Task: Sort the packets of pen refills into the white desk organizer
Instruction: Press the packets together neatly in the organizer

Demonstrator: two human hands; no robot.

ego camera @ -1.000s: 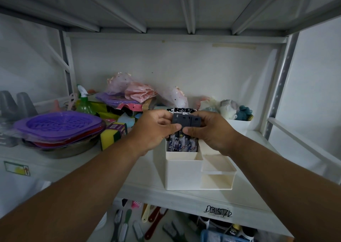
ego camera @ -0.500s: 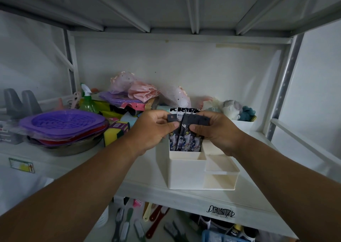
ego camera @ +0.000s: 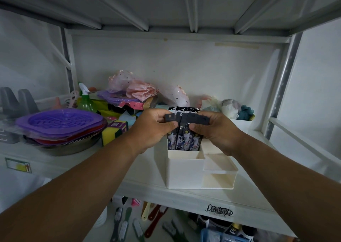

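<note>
A white desk organizer [ego camera: 186, 171] stands on the shelf in front of me. Its tall back-left compartment holds several dark pen refill packets [ego camera: 184, 140] standing upright, printed with cartoon figures. My left hand [ego camera: 153, 129] pinches the packets' dark header tabs from the left, thumb in front. My right hand [ego camera: 214, 129] pinches the same bundle from the right. The tabs fan out between my hands above the compartment. The packets' lower ends are hidden inside the organizer.
Purple strainer baskets [ego camera: 60, 122] stacked in a metal bowl sit at the left, with sponges [ego camera: 114, 131], a green spray bottle [ego camera: 85, 101] and pink bagged items [ego camera: 134, 88] behind. A white bin with plush items [ego camera: 238, 109] is at the back right. Brushes [ego camera: 125, 225] lie on the lower shelf.
The packets' header tabs have spread apart into a fan between my two hands. Both hands stay at the organizer's tall compartment, and the view has come slightly closer.
</note>
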